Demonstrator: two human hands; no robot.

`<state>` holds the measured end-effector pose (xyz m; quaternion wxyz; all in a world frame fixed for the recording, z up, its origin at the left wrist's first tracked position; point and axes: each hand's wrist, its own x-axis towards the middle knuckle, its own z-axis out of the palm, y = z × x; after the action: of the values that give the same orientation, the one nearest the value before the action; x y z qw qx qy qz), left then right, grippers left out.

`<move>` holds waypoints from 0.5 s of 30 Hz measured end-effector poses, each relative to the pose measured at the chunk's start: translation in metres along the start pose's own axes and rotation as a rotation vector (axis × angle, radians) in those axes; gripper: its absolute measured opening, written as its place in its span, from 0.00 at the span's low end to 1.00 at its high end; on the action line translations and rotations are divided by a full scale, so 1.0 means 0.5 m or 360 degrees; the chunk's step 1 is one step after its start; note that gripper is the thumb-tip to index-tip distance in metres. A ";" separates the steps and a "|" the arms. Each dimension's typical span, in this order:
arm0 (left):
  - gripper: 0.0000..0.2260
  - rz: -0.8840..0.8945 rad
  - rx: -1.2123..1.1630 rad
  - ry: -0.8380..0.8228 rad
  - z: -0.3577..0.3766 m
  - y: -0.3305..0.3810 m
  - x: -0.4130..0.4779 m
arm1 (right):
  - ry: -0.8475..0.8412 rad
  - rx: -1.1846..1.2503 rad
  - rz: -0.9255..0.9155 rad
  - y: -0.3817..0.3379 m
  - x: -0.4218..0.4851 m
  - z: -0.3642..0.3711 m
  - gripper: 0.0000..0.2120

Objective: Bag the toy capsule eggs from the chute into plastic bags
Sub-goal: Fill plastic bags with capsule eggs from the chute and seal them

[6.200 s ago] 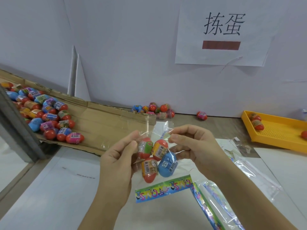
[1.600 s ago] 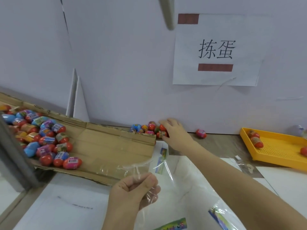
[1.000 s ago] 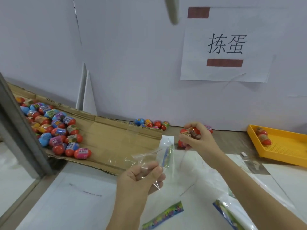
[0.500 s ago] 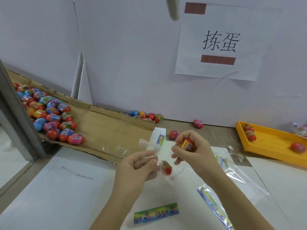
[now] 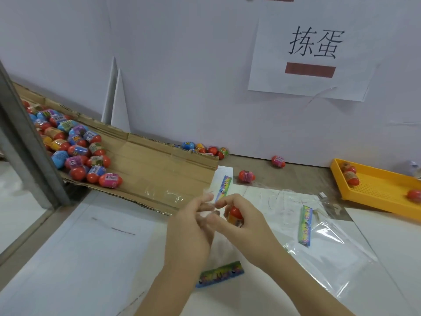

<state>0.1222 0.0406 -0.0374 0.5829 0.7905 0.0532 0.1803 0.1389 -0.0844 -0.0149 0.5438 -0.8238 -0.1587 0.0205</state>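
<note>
My left hand (image 5: pixel 191 226) pinches the mouth of a clear plastic bag (image 5: pixel 222 190) with a colourful printed strip, held low over the white table. My right hand (image 5: pixel 241 222) is right beside it, fingers closed around a red and orange capsule egg (image 5: pixel 235 215) at the bag's opening. Many capsule eggs (image 5: pixel 75 151) lie heaped on the cardboard chute (image 5: pixel 155 169) at the left. A few loose eggs (image 5: pixel 205 148) sit by the wall, and two more eggs (image 5: pixel 246 176) lie on the table past the chute's end.
A yellow tray (image 5: pixel 382 190) with three eggs stands at the right. Spare clear bags (image 5: pixel 305 224) with printed strips lie to the right of my hands, and another strip (image 5: pixel 219 273) lies below them. A grey metal post (image 5: pixel 25 144) stands at the left.
My right hand fetched eggs from the pile by the wall and brought them to the bag. The two hands have now closed together, the egg at the bag's mouth.
</note>
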 end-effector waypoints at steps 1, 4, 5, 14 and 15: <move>0.16 0.0152 0.0155 -0.0019 0.000 0.010 -0.008 | -0.0004 0.0074 0.0033 0.001 -0.001 0.003 0.17; 0.22 0.0221 0.0256 -0.0189 -0.009 0.036 -0.017 | 0.0070 0.0290 0.0015 -0.015 -0.004 0.003 0.12; 0.25 0.0220 0.0195 -0.0267 -0.014 0.037 -0.017 | 0.0123 0.0333 -0.0043 -0.018 -0.001 0.000 0.06; 0.28 -0.0048 -0.0928 -0.0376 -0.052 0.069 0.003 | -0.0061 0.0633 -0.0049 -0.055 0.010 -0.048 0.10; 0.28 -0.0147 -0.1000 -0.0387 -0.054 0.069 0.010 | -0.0118 0.0668 -0.0074 -0.052 0.011 -0.054 0.11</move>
<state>0.1132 0.0554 0.0032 0.8075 0.5849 -0.0391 0.0659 0.1435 -0.0975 0.0202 0.6976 -0.6873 -0.1898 0.0708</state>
